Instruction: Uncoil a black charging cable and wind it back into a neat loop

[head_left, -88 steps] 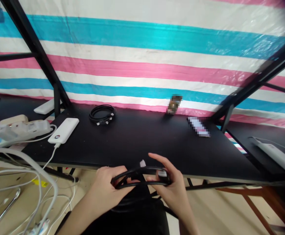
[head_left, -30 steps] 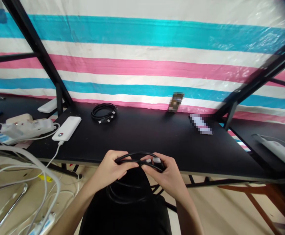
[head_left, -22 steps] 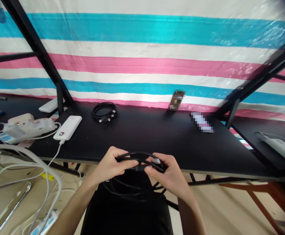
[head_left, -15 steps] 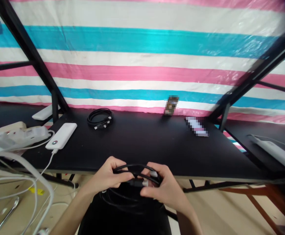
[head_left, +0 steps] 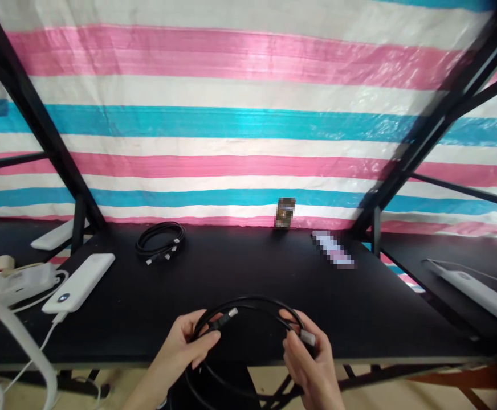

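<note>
Moved wider apart, my left grip [head_left: 188, 343] and right grip [head_left: 310, 354] hold the looped black cable [head_left: 252, 298], best kept lightly tensioned.

cable coils [head_left: 251, 299] [head_left: 146, 253]: 2 | power banks [head_left: 80, 282] [head_left: 55, 234] [head_left: 481, 293]: 3 | blurred items [head_left: 284, 213] [head_left: 333, 249]: 2

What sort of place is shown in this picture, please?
Probably a makeshift workspace, though its exact use is unclear: a black table, a striped plastic sheet behind it, and a white power strip at the left.

Surface [head_left: 248, 273] black, cable [head_left: 248, 299] at front edge black, power bank [head_left: 80, 283] near left edge white, sheet [head_left: 214, 122] behind striped pink-white-blue
</note>
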A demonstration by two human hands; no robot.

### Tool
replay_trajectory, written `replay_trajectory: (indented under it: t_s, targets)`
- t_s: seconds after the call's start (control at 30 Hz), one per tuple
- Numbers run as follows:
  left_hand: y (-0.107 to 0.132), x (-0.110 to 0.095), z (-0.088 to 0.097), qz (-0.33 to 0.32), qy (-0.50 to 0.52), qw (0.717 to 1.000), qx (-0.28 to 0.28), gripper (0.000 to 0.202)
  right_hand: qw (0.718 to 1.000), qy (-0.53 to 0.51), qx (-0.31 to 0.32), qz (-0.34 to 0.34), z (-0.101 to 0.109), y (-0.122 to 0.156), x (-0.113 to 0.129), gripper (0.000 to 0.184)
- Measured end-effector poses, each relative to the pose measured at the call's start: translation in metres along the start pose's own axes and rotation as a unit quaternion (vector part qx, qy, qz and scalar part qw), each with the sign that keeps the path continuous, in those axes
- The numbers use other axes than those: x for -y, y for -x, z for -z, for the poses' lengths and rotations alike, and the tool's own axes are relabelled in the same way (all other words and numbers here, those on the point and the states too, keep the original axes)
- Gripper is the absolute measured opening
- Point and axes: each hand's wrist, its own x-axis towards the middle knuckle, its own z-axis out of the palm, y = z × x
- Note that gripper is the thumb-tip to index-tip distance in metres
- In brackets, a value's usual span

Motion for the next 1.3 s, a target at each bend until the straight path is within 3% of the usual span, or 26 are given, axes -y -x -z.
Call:
replay_trajectory:
  t_s: [0.17,0.27,0.47,0.6,0.7,0.8,1.0,1.07,1.2,1.3]
  targets:
    - [0.001,0.020,0.003,-0.036,0.020,0.997,-0.068,0.062,0.998,-0.051,-0.001,0.041,0.001,-0.006,0.005,0.045]
    - [0.003,0.026,0.005,-0.068,0.020,0.996,-0.045,0.056,0.995,-0.065,-0.040,0.064,0.004,-0.006,0.007,0.045]
    - [0.015,0.016,0.001,-0.096,0.006,0.995,-0.025,0.039,0.993,-0.059,-0.087,0.056,0.007,0.005,0.007,0.051]
    - [0.020,0.010,0.004,-0.141,-0.074,0.983,-0.095,0.036,0.997,-0.019,-0.040,0.056,0.006,0.005,0.009,0.046]
    - [0.021,0.007,0.009,-0.186,-0.147,0.957,-0.167,0.030,0.996,0.031,0.036,0.072,0.007,0.001,0.007,0.041]
    - [0.021,0.003,0.013,-0.251,-0.253,0.914,-0.193,0.028,0.990,0.053,0.082,0.097,0.008,-0.002,0.004,0.039]
    - [0.029,-0.004,0.021,-0.357,-0.391,0.808,-0.258,0.033,0.990,0.073,0.051,0.113,0.009,0.002,0.005,0.039]
    - [0.034,-0.006,0.022,-0.392,-0.409,0.786,-0.248,0.035,0.989,0.077,0.053,0.116,0.008,0.004,0.009,0.038]
    - [0.042,-0.011,0.018,-0.434,-0.469,0.749,-0.176,0.039,0.978,0.121,0.092,0.141,0.006,0.010,0.011,0.033]
    - [0.047,-0.009,0.010,-0.441,-0.492,0.736,-0.145,0.040,0.965,0.177,0.127,0.147,0.010,0.014,0.005,0.032]
